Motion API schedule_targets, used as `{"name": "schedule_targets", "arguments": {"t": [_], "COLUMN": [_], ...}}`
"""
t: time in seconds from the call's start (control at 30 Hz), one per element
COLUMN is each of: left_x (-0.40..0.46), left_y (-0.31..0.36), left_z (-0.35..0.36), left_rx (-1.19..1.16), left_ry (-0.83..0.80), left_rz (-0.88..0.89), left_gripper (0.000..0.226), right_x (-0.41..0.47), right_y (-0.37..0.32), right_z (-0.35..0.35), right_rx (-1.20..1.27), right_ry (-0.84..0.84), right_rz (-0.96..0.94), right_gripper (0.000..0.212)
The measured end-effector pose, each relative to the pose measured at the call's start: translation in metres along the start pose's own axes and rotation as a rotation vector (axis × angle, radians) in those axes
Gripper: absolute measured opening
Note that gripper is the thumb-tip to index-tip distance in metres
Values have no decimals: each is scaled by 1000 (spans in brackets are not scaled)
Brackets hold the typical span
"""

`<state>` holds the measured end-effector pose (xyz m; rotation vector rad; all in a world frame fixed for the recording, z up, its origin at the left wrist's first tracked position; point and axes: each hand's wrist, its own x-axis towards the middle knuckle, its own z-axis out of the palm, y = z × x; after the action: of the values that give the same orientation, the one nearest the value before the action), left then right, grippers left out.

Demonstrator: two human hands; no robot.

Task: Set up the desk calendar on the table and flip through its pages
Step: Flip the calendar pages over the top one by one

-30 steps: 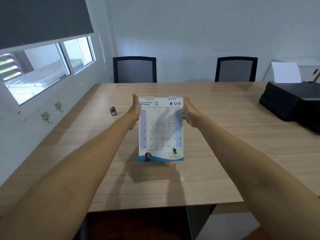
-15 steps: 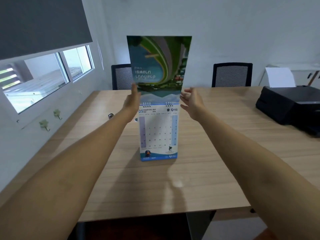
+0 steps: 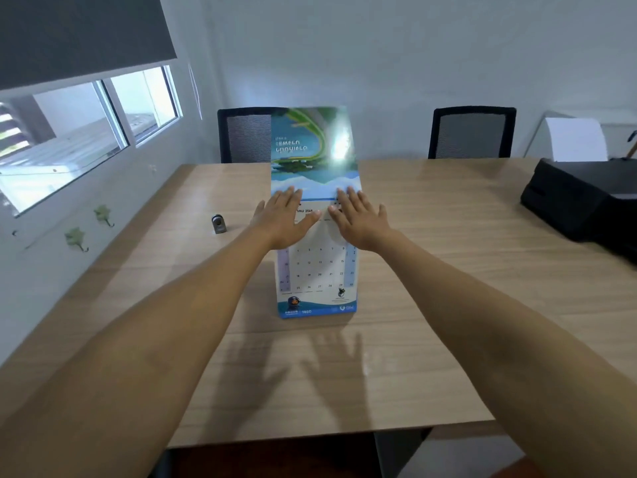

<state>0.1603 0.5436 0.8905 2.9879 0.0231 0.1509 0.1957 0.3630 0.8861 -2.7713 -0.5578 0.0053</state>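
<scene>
The desk calendar (image 3: 319, 274) stands on the wooden table (image 3: 431, 305), its white month grid facing me. A flipped page (image 3: 312, 146) with a green and blue picture, printed upside down, sticks up and back from the top binding. My left hand (image 3: 284, 219) and my right hand (image 3: 358, 219) lie flat with fingers spread over the calendar's top edge, fingertips touching the base of the raised page. Both hands cover the spiral binding and the month heading.
A small dark clip-like object (image 3: 219, 224) sits on the table left of the calendar. A black printer (image 3: 579, 201) with white paper (image 3: 575, 139) stands at the right edge. Two black chairs (image 3: 244, 134) (image 3: 472, 132) face the far side. Wall hooks (image 3: 103, 215) hang at the left.
The April page went up and over the binding, showing the following month. The raised page has tipped further back, and both hands have moved from its sides to flat on the calendar's top.
</scene>
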Motion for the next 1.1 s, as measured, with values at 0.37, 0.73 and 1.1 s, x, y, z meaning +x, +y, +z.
{"name": "schedule_targets", "arguments": {"t": [0.37,0.73,1.1], "left_x": [2,-49,-50], "left_y": [1,22,17], "left_z": [17,8,7], "left_rx": [-132,-1444,-1374], "left_ry": [116,2,-63], "left_rz": [-41,-409,-409], "left_gripper": [79,84,90], "right_x": [5,-13,-25], "right_y": [5,7,8], "right_z": [12,13,7], "right_rx": [155,1225,1143], "right_ry": [120,-89,-121], "right_rz": [94,475,474], "right_gripper": [67,71,78]}}
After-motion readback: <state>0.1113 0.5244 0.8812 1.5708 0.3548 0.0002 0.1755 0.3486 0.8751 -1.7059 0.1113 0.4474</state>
